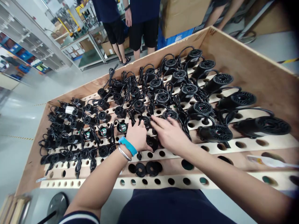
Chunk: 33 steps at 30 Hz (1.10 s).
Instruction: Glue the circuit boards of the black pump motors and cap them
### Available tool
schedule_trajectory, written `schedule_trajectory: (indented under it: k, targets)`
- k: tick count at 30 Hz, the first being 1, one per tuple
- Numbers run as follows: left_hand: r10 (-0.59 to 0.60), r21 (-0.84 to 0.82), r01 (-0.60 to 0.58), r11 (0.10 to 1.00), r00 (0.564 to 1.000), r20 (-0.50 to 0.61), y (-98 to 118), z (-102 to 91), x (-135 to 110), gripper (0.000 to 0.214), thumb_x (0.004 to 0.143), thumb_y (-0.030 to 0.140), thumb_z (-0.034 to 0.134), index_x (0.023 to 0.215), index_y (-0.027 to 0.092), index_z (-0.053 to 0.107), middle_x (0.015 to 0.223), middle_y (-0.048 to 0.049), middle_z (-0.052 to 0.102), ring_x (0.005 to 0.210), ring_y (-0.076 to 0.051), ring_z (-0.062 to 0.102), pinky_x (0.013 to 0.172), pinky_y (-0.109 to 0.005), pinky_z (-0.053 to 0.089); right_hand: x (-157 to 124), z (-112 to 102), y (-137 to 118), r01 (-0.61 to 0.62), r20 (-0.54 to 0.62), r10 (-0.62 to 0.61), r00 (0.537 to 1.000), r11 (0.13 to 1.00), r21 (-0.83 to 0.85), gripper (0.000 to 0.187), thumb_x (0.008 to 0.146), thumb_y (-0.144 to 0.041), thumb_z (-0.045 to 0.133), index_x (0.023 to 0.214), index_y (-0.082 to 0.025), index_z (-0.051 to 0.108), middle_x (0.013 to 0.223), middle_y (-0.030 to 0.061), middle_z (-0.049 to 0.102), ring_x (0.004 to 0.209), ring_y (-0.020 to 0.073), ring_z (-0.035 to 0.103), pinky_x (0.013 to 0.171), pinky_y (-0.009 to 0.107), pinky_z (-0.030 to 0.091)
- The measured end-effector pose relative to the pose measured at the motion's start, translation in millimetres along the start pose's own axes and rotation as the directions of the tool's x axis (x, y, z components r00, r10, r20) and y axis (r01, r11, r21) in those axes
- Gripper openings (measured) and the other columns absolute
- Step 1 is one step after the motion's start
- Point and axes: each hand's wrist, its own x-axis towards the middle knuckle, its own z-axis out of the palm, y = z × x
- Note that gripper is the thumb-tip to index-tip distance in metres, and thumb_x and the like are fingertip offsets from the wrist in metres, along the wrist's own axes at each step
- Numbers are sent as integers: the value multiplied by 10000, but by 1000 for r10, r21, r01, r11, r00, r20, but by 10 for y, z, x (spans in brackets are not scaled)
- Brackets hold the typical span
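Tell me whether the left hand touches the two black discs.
Apart: the head view shows a strip of holed board between the left hand and the two black discs.

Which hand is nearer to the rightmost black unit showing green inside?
Left. The left hand is just right of that black unit; the right hand is farther right, beyond the left hand.

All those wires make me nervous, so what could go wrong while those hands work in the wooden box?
The silver metal bracelet worn just behind the left hand might snag one of the looped black cables crowded nearby. The right hand is very close to the left, so they could bump each other. And the open-topped black cylinder showing green parts, right beside the left hand, might get knocked, which could hurt its insides.
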Motion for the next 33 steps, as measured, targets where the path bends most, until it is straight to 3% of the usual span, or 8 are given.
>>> schedule_trajectory:
  k: [3, 7, 17, 23, 27, 33]
  targets:
    - [27, -1, -27, 1000, 1000, 1, -9, 20, 13, 967, 601, 696, 725, 1312, 62, 557, 1490, -224, 398, 1388, -364, 365, 1162, -600, 188, -170, -67, 316, -108, -104, 104, 989, 994, -28, 426, 946, -182, 323, 1285, -81, 561, 1419, 134, 483, 1242, 229, 511, 1042, 455, 339]
    - [40, -6, -40, 999, 999, 5, -22, 46, 38, 936, 591, 716, 720, 1274, 88, 600, 1481, -229, 410, 1383, -386, 368, 1152, -618, 183, -233, 10, 509, -64, -142, 55, 988, 996, -63, 401, 976, -242, 333, 1209, -58, 602, 1314, 143, 577, 1217, 239, 544, 1007, 458, 380]
    - [74, -22, -73, 997, 995, 67, -19, 56, 100, 973, 602, 698, 737, 1308, 48, 574, 1487, -249, 380, 1385, -428, 346, 1158, -603, 192, -107, -25, 403, -46, -93, 33, 995, 987, -151, 423, 924, -267, 406, 1106, 21, 655, 1223, 197, 621, 1131, 254, 602, 843, 367, 497]
    - [93, -41, -90, 995, 994, 65, -32, 62, 110, 967, 625, 704, 718, 1324, 54, 562, 1497, -244, 356, 1403, -427, 318, 1161, -621, 175, -133, 14, 387, -86, -81, 77, 994, 991, -106, 449, 890, -290, 435, 1142, 19, 643, 1254, 205, 603, 1190, 258, 560, 899, 355, 502]
    - [88, -46, -84, 995, 991, 103, -30, 41, 120, 955, 650, 691, 708, 1338, 48, 549, 1502, -244, 334, 1406, -423, 316, 1162, -626, 177, -128, -4, 377, -75, -56, 68, 996, 989, -131, 454, 913, -313, 432, 1145, 24, 631, 1269, 220, 589, 1166, 287, 561, 916, 416, 468]
    - [73, -59, -66, 996, 988, 135, -27, 30, 125, 971, 668, 686, 691, 1373, 43, 508, 1513, -231, 302, 1423, -416, 284, 1165, -627, 177, -88, -10, 402, -165, -35, 162, 986, 982, -89, 410, 953, -378, 388, 1033, -85, 664, 1385, 221, 489, 1204, 315, 521, 1048, 558, 311]
